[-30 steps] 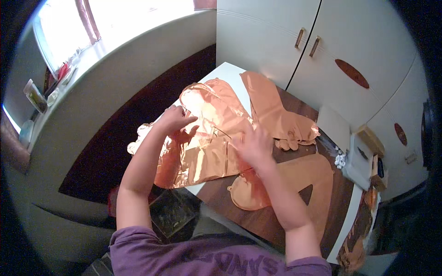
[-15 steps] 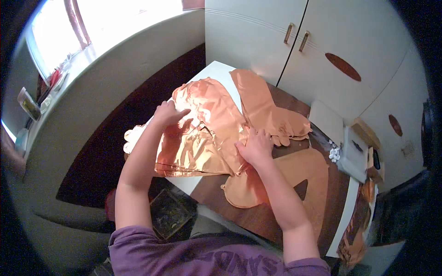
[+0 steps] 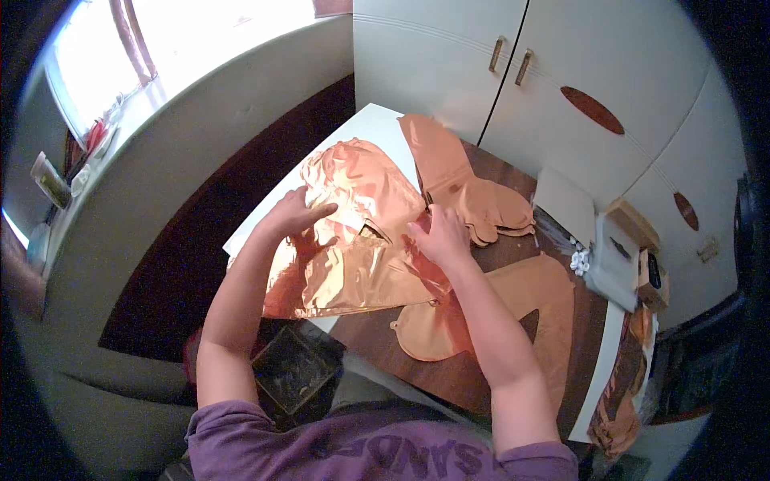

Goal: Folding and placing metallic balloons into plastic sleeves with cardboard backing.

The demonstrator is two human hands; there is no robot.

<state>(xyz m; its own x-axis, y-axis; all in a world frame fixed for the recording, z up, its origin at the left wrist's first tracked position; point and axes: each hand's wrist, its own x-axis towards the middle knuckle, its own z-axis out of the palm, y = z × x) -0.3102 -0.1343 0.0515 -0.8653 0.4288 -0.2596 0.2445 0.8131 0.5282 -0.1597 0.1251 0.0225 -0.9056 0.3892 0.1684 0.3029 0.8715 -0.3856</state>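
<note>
— How many balloons?
— Three flat copper foil balloons: crumpled foil balloon [image 3: 361, 232] centre; two others far [image 3: 465, 184] and near right [image 3: 513, 313].
— Hands?
— Left hand [image 3: 298, 218] and right hand [image 3: 439, 236] press flat, open, gripping nothing.

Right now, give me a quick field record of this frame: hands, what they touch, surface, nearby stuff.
left hand: flat, fingers spread, pressing on the shiny foil balloon
right hand: flat on the same balloon's right edge
surface: table, white and dark brown
nearby: matte orange balloons stacked behind; another orange balloon under the right forearm
right end: small boxes
backdrop: white cupboard doors
</note>
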